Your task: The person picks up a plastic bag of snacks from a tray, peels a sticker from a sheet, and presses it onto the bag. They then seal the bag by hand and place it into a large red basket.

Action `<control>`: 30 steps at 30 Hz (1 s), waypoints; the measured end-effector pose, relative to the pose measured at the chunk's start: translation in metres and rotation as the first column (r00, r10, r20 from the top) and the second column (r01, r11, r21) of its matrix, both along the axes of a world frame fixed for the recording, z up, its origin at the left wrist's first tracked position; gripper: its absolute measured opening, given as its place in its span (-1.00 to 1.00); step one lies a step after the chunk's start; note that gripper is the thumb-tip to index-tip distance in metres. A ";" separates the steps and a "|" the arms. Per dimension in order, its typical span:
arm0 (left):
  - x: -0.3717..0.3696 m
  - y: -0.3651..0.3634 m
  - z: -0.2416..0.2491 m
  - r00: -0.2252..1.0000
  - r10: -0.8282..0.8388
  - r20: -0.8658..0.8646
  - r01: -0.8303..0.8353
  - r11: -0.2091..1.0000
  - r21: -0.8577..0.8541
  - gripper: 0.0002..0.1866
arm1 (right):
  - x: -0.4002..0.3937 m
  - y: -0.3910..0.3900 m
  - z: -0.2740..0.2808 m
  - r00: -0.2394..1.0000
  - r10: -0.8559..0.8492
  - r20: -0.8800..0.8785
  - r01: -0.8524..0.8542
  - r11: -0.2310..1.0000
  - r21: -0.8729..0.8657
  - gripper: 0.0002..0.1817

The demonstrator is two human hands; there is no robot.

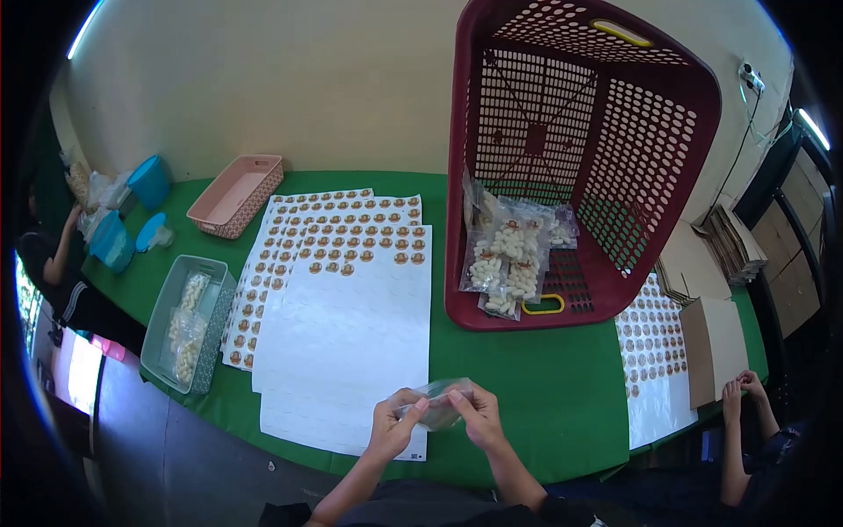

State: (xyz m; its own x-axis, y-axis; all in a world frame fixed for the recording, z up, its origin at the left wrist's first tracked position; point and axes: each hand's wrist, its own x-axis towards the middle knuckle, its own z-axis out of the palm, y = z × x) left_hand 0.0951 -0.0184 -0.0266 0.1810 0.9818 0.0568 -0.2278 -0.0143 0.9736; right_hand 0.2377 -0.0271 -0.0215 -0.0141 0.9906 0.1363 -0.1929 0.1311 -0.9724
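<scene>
A small clear plastic bag [436, 419] is stretched between my two hands near the table's front edge. My left hand [397, 425] pinches its left side, thumb on top. On its right side my right hand [479, 415] grips it the same way. No white pieces show inside the bag. Just left of and beneath my hands lie sheets of round brown stickers [351, 351]; the top sheet has stickers only along its far part, the rest being bare white backing.
A large maroon basket [536, 321] lies on its side, holding filled bags [507, 255]. At left stand a grey-green basket [155, 329] with more bags and a pink basket [202, 215]. A co-worker's hands [742, 386] touch a cardboard box [713, 347]; another person is far left.
</scene>
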 end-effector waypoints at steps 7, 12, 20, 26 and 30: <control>0.005 0.002 0.008 0.999 0.028 0.026 -0.027 0.999 -0.045 -0.77 | -0.006 0.000 0.011 0.989 -0.142 0.025 0.144 0.982 -0.120 -0.81; 0.004 -0.002 0.008 0.951 0.269 -0.155 -0.242 0.955 0.171 -0.57 | -0.001 0.005 0.014 0.929 -0.348 0.124 0.363 0.924 -0.119 -0.77; 0.007 -0.004 0.014 0.951 -0.109 -0.289 0.181 0.955 0.234 -0.29 | -0.003 -0.003 0.021 0.947 -0.176 0.268 0.149 0.982 0.118 -0.72; 0.004 -0.003 0.018 0.996 -0.055 0.073 0.067 0.981 -0.184 -0.57 | 0.001 -0.007 0.022 0.983 -0.068 -0.173 0.079 0.995 0.061 -0.60; 0.001 -0.003 0.012 0.998 -0.026 0.055 0.037 0.980 -0.197 -0.62 | 0.005 0.001 0.025 0.905 -0.286 0.316 0.239 0.954 0.181 -0.45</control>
State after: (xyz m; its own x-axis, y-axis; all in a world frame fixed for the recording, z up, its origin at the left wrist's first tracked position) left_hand 0.0965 -0.0211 -0.0143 0.2138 0.9684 -0.1281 -0.2754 0.1856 0.9432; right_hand 0.2428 -0.0257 0.0039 0.1754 0.9370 0.3020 0.2003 0.2664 -0.9428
